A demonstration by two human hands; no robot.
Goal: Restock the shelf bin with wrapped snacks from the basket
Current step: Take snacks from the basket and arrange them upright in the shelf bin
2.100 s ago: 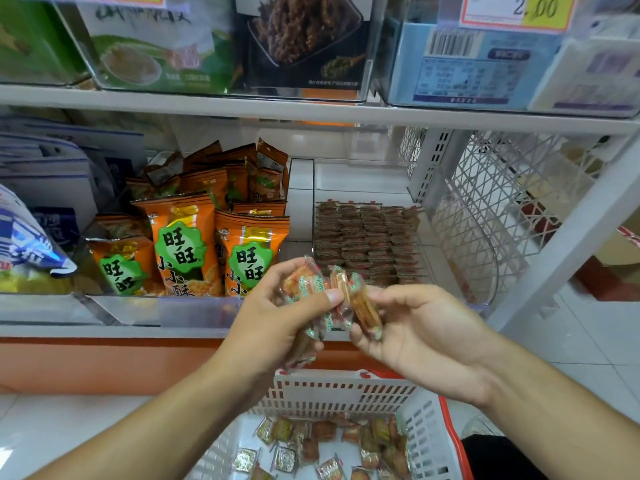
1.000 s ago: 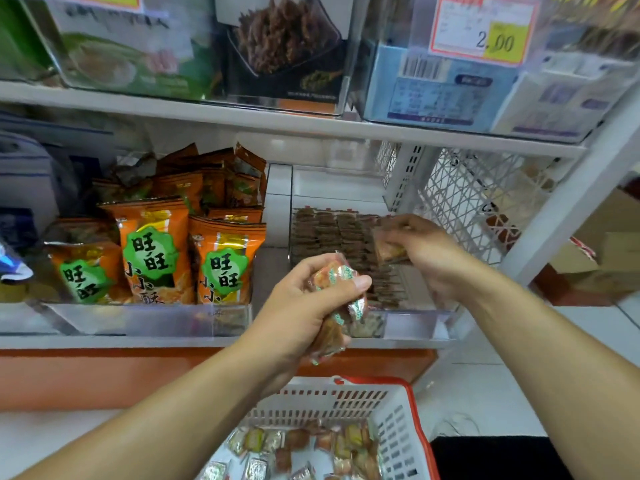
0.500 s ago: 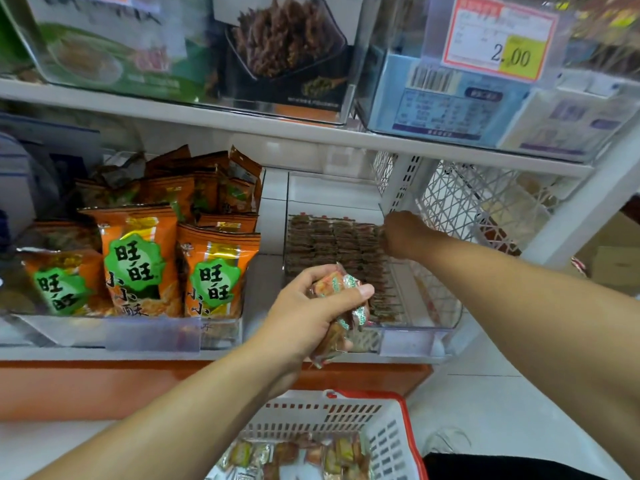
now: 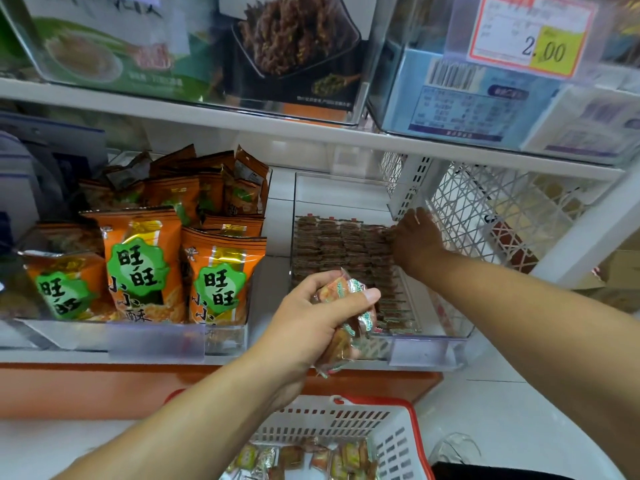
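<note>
The left hand (image 4: 311, 320), at centre frame, held a bunch of wrapped snacks (image 4: 346, 317), fingers curled round them, just in front of the clear shelf bin (image 4: 429, 351). The right hand (image 4: 415, 240) reached deep into the bin at centre right, fingertips touching the far right end of the rows of brown snacks (image 4: 339, 247) laid there; whether its fingers pinched a piece could not be told. The white basket (image 4: 346, 424) with a red rim stood at the lower centre, holding more loose wrapped pieces. Orange snack bags (image 4: 138, 268) filled the neighbouring bin at left. A price label (image 4: 530, 32) reading 2.00 hung at the upper right.
</note>
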